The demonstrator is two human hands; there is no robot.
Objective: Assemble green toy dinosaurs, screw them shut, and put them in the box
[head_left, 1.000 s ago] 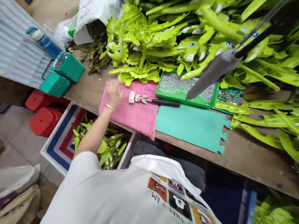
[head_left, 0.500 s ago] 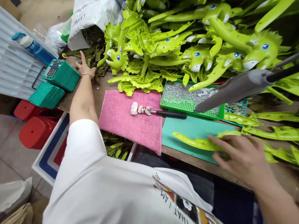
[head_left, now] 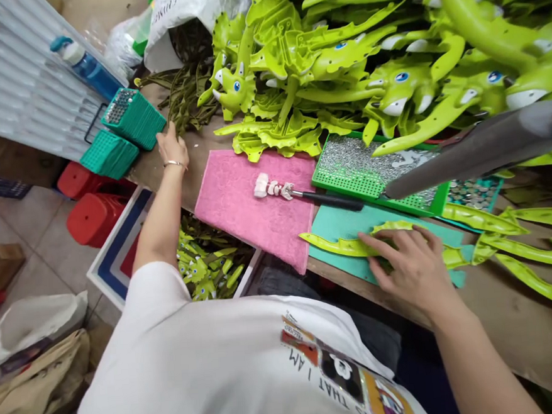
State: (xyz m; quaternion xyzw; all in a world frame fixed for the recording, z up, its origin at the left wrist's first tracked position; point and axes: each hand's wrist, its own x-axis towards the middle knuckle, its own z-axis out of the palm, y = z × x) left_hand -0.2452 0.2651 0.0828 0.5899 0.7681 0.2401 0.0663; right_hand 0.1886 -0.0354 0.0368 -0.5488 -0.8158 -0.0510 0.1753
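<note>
My right hand [head_left: 410, 267] lies with fingers spread on a long lime-green plastic toy part [head_left: 340, 246], pressing it onto the teal mat [head_left: 343, 224] at the bench's front edge. My left hand [head_left: 172, 148] reaches far left; its fingers close on dark olive strips [head_left: 186, 103] that spill from a white sack [head_left: 187, 11]. A black-handled tool with a wrapped white tip [head_left: 298, 193] rests on the pink cloth [head_left: 247, 202] between my hands.
A big heap of lime-green dinosaur toy parts [head_left: 364, 56] fills the back of the bench. A green tray of small screws [head_left: 368, 169] sits under a grey hanging tool [head_left: 480, 148]. Teal baskets [head_left: 132, 116], red stools [head_left: 92, 213] and a bin of green parts [head_left: 205, 269] stand left.
My right hand came into view and drew a long green part leftward onto the teal mat. My left hand moved from the pink cloth out to the dark strips.
</note>
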